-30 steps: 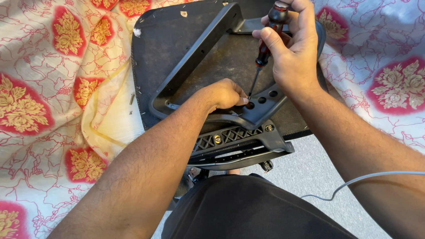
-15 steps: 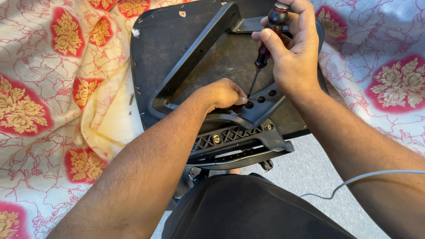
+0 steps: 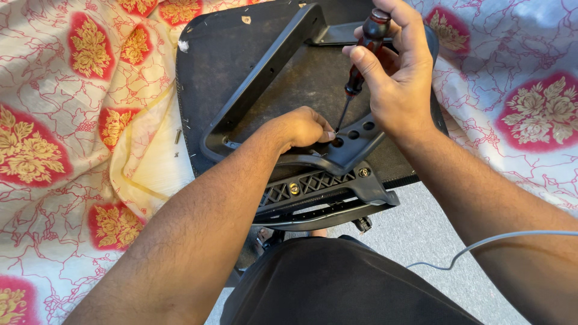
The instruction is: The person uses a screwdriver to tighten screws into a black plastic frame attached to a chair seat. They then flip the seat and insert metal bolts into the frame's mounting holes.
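A white cloth (image 3: 78, 150) patterned with red-and-gold floral medallions and thin red veins covers the surface on both sides. Grey carpeted floor (image 3: 421, 235) shows at the lower right, under soft, even light.

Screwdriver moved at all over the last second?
No. The screwdriver keeps its tip at the same hole in the black armrest bracket, in the right hand.
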